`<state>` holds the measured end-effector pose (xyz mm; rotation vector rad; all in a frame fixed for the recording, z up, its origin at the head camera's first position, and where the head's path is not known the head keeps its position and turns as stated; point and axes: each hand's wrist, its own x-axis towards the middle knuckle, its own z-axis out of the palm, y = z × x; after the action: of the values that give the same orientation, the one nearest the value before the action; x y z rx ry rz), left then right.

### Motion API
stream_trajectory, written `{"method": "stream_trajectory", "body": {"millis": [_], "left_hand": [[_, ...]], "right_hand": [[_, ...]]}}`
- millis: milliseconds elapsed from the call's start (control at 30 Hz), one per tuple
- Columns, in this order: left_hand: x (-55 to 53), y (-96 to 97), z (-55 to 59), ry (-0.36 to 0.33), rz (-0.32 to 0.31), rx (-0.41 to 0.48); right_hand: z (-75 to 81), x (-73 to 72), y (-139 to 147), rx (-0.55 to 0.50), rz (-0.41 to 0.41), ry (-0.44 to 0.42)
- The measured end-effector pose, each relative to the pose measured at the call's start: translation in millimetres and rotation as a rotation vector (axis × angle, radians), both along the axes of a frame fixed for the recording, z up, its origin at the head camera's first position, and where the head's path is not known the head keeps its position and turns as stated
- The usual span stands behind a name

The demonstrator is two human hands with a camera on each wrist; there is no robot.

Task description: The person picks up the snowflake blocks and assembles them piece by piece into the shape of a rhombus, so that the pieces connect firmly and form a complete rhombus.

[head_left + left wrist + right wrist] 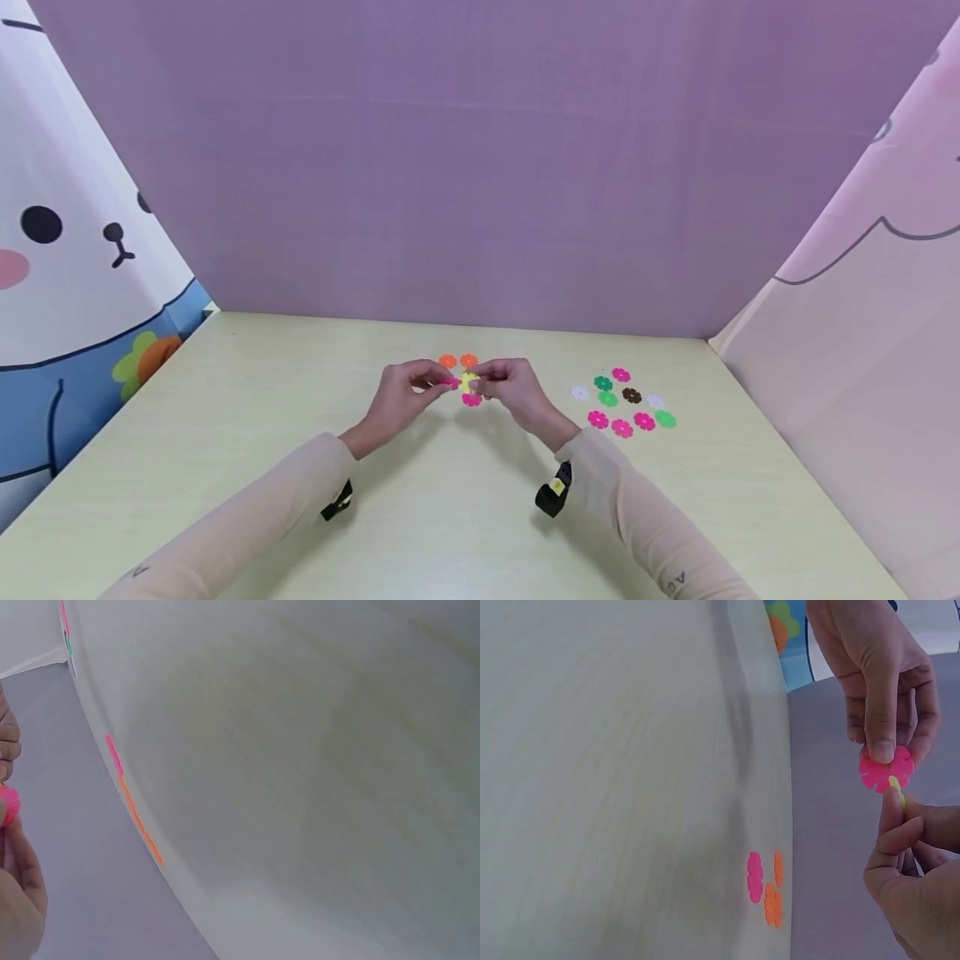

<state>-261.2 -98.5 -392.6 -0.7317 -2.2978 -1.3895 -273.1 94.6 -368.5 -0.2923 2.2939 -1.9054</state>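
Above the table's middle, my left hand (401, 402) pinches a pink flower-shaped notched disc (886, 769) between thumb and fingers. Facing it, my right hand (519, 392) pinches a yellow disc (468, 382) of the same kind. In the right wrist view the yellow disc stands edge-on against the pink disc's lower rim; whether their slots interlock I cannot tell. On the table beyond and below the hands lie two orange discs (447, 361) and another pink disc (471, 400). In the left wrist view the left hand (21, 900) shows only partly, at the left edge.
To the right on the pale table (300, 350) several loose discs lie spread out: pink (622, 428), green (607, 399), brown (632, 396) and white (580, 392). A purple panel (480, 183) rises behind the table, with printed cloths at both sides.
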Motion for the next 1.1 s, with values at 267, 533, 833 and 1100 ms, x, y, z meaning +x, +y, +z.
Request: {"method": "stream_trajectory", "body": {"millis": [267, 533, 833, 1100], "left_hand": [[0.4, -1.4, 2.1, -0.004, -0.037, 0.011], [1.4, -3.6, 2.2, -0.028, -0.066, 0.03], [1.5, -4.0, 1.7, -0.028, -0.071, 0.057], [2.0, -4.6, -0.8, -0.028, -0.05, 0.042]], "right_hand": [[-0.3, -0.4, 0.9, -0.007, 0.014, -0.036], [-1.7, -0.2, -0.5, -0.036, 0.027, -0.064], [-0.6, 0.5, -3.8, -0.061, -0.006, -0.091], [-0.2, 4.0, -7.5, -0.08, -0.039, -0.126]]}}
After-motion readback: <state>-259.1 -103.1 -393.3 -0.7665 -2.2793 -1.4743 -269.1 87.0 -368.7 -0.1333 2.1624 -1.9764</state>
